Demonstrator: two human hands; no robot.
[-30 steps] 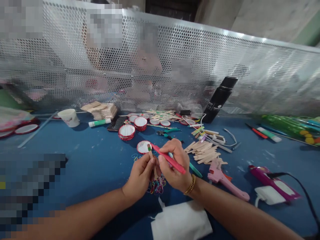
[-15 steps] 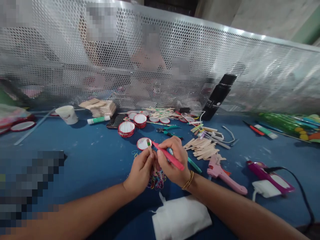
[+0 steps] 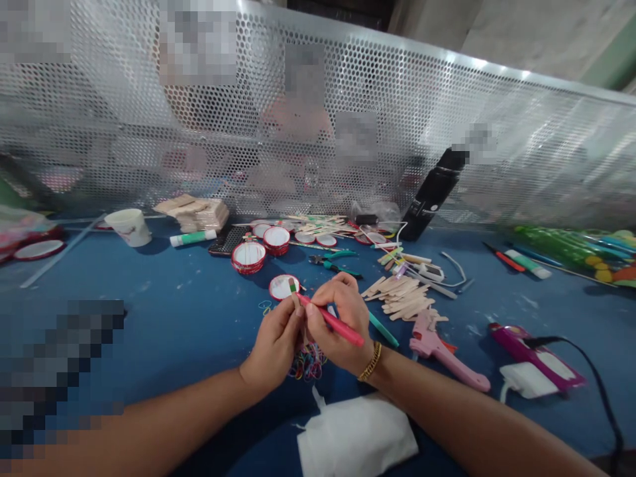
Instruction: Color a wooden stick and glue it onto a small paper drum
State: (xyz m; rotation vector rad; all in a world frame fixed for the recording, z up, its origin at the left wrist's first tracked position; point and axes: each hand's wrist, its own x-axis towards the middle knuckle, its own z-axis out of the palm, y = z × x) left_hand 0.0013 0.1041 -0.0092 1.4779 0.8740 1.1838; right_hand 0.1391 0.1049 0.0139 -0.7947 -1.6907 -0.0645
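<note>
Between the thumb and fingers of my left hand (image 3: 272,344) is a wooden craft stick (image 3: 294,297), its upper end showing a green band below a darker tip. My right hand (image 3: 342,318) is closed around a pinkish-red pen (image 3: 340,324), whose front end meets or nearly meets the stick near the green band. Just beyond the stick lies a red-rimmed white disc (image 3: 281,287). Colourful rubber bands (image 3: 309,363) are heaped under my hands, partly hidden by them. Right of my right hand is a pile of plain craft sticks (image 3: 405,298).
A pink glue gun (image 3: 444,354) and a purple device with a cable (image 3: 539,358) lie to the right. Pliers (image 3: 332,262), stacked red-rimmed discs (image 3: 248,257), a white cup (image 3: 130,227) and a black bottle (image 3: 430,199) stand farther back. A white cloth-like packet (image 3: 358,437) lies in front.
The pen's front end has dropped slightly along the stick, from near its tip to about the lower edge of the green band. Both hands keep their holds.
</note>
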